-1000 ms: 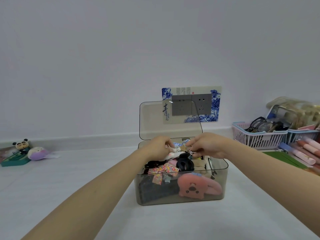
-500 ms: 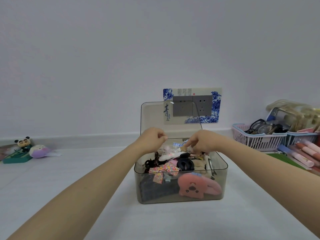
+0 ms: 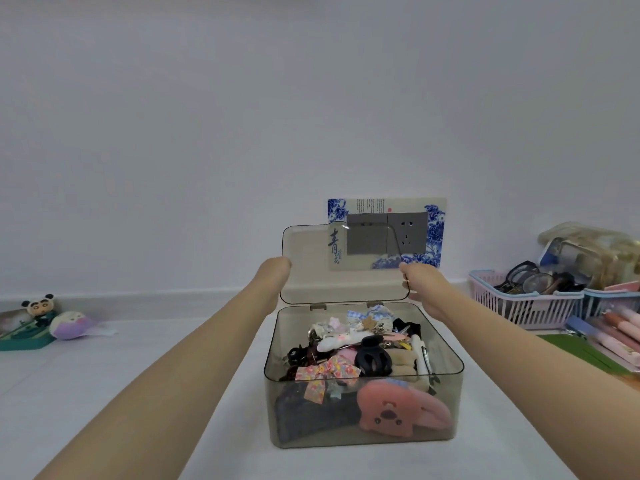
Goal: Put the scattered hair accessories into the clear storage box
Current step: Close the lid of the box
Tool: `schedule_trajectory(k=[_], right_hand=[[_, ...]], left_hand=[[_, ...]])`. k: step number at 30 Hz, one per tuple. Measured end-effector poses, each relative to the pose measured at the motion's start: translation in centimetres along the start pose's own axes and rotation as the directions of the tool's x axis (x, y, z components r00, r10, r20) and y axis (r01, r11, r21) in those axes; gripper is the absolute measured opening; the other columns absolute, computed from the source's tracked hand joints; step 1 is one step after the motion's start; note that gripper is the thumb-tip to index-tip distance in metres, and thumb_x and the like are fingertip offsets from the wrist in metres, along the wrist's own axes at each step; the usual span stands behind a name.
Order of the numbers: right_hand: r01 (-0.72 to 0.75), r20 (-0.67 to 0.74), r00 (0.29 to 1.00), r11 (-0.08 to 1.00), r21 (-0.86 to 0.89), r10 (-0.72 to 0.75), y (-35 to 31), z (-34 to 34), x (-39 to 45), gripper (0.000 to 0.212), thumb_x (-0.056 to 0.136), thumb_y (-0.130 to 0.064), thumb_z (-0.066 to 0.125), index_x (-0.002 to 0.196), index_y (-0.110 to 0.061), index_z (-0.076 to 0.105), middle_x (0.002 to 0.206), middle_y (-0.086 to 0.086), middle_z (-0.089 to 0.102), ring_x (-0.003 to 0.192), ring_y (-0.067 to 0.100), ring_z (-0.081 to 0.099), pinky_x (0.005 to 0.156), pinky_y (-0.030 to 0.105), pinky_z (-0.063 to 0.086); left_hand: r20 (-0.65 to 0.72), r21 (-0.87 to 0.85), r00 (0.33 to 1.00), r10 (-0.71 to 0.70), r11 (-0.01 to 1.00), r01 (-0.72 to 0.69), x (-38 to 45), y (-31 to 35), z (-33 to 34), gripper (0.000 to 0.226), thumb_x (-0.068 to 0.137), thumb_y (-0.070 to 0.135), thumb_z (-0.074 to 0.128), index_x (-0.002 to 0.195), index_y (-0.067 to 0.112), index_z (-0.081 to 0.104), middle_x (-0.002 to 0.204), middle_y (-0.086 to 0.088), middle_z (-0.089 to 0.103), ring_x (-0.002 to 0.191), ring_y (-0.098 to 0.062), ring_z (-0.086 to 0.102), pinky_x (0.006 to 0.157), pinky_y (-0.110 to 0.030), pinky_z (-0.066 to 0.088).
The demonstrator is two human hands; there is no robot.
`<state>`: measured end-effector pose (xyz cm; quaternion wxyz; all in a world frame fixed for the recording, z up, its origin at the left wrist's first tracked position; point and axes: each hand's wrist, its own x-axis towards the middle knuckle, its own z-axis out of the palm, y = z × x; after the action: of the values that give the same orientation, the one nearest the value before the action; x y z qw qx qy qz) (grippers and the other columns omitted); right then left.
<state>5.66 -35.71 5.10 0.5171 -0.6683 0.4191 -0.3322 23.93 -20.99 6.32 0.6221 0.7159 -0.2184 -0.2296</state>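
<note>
The clear storage box [image 3: 446, 403] stands on the white surface in front of me, its hinged lid [image 3: 304, 271] upright at the back. Inside lie several hair accessories: a black claw clip [image 3: 372, 358], a floral bow [image 3: 325, 370], a pink animal-face piece [image 3: 391, 414], a white clip [image 3: 337, 341]. My left hand [image 3: 275, 271] is at the lid's left edge, its fingers hidden behind the lid. My right hand [image 3: 420, 282] grips the lid's right edge.
A pink basket [image 3: 519, 306] with glasses stands at the right, with a blue basket [image 3: 609, 303], pens [image 3: 620, 330] and a green mat [image 3: 581, 351] beside it. A panda figure [image 3: 38, 308] and purple plush [image 3: 71, 325] sit far left. A wall socket [image 3: 407, 232] is behind the box.
Both hands have left the accessories inside the box and risen to the two side edges of the upright lid. The small items they handled now lie in the box.
</note>
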Motion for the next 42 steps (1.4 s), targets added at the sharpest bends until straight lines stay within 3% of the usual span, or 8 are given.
schedule_trajectory(k=[4,13,18,27,30,33,37,42], right_hand=[[-0.022,0.041,0.999,0.99,0.139,0.016,0.1,-0.4,0.5,0.018,0.097,-0.03,0.039,0.098,-0.014,0.047,0.086,0.002,0.048,0.093,0.02,0.044,0.083,0.033,0.037],[0.04,0.005,0.999,0.995,0.086,-0.04,-0.3,-2.9,-2.0,0.056,0.098,-0.049,0.019,0.132,-0.016,0.049,0.141,0.004,0.05,0.13,0.025,0.043,0.108,0.042,0.031],[0.002,0.008,1.0,0.998,0.058,-0.002,-0.9,-4.8,-4.8,0.061,0.095,-0.054,0.021,0.128,-0.016,0.056,0.139,0.005,0.05,0.127,0.027,0.043,0.105,0.041,0.033],[-0.16,0.176,0.975,0.978,0.131,0.136,2.3,-5.3,-10.7,0.055,0.094,-0.053,0.027,0.134,-0.022,0.049,0.143,0.007,0.041,0.114,0.026,0.045,0.096,0.038,0.038],[-0.176,0.232,0.966,0.951,0.255,0.117,4.1,-5.1,-11.0,0.033,0.095,-0.041,0.035,0.107,-0.021,0.057,0.111,0.004,0.053,0.075,0.017,0.046,0.065,0.031,0.037],[-0.162,0.229,0.968,0.947,0.278,0.098,5.9,-4.4,-10.6,0.021,0.092,-0.035,0.044,0.084,-0.02,0.057,0.075,-0.001,0.053,0.065,0.015,0.045,0.06,0.029,0.036],[-0.136,0.189,0.98,0.902,0.409,0.062,7.7,-2.9,-9.2,0.036,0.09,-0.035,0.052,0.12,-0.018,0.059,0.11,0.006,0.068,0.099,0.024,0.063,0.09,0.035,0.048],[-0.115,0.199,0.979,0.908,0.403,0.035,7.7,-1.5,-6.4,0.045,0.091,-0.036,0.05,0.134,-0.019,0.049,0.126,0.008,0.063,0.112,0.023,0.06,0.103,0.038,0.043]], left_hand=[[0.019,-0.107,0.999,0.038,0.994,-0.035,0.3,0.2,-0.3,0.011,0.087,0.015,0.039,0.093,0.013,0.049,0.084,-0.004,0.044,0.08,-0.021,0.037,0.079,-0.034,0.034],[-0.008,-0.102,0.989,0.148,0.984,-0.148,-2.7,0.3,-1.2,0.01,0.071,0.027,0.039,0.08,0.024,0.043,0.087,0.004,0.043,0.077,-0.014,0.036,0.058,-0.026,0.021],[-0.047,-0.088,0.982,0.186,0.978,-0.189,-5.8,-0.5,-2.7,0.036,0.096,0.031,0.026,0.104,0.02,0.06,0.122,0.003,0.057,0.121,-0.013,0.048,0.096,-0.032,0.027],[-0.009,-0.098,0.996,0.086,0.991,-0.087,-12.2,-5.6,-4.3,0.045,0.096,0.041,0.029,0.126,0.022,0.056,0.14,0.008,0.051,0.134,-0.013,0.04,0.116,-0.042,0.023],[-0.013,-0.115,0.997,0.082,0.99,-0.083,-12.7,-6.9,-4.4,0.034,0.096,0.043,0.033,0.104,0.031,0.064,0.132,0.012,0.057,0.126,-0.012,0.046,0.115,-0.042,0.025],[-0.019,-0.152,0.997,0.078,0.985,-0.08,-12.6,-8.1,-4.2,0.032,0.097,0.039,0.035,0.097,0.027,0.065,0.121,0.007,0.064,0.112,-0.011,0.055,0.104,-0.04,0.042],[-0.027,-0.231,0.996,0.09,0.968,-0.094,-12.0,-8.9,-3.5,0.032,0.098,0.032,0.039,0.087,0.02,0.067,0.101,-0.005,0.066,0.093,-0.014,0.061,0.072,-0.03,0.052],[-0.04,-0.227,0.996,0.083,0.97,-0.09,-9.0,-8.7,-2.8,0.027,0.094,0.033,0.049,0.079,0.016,0.064,0.077,-0.002,0.058,0.07,-0.014,0.054,0.067,-0.028,0.048]])
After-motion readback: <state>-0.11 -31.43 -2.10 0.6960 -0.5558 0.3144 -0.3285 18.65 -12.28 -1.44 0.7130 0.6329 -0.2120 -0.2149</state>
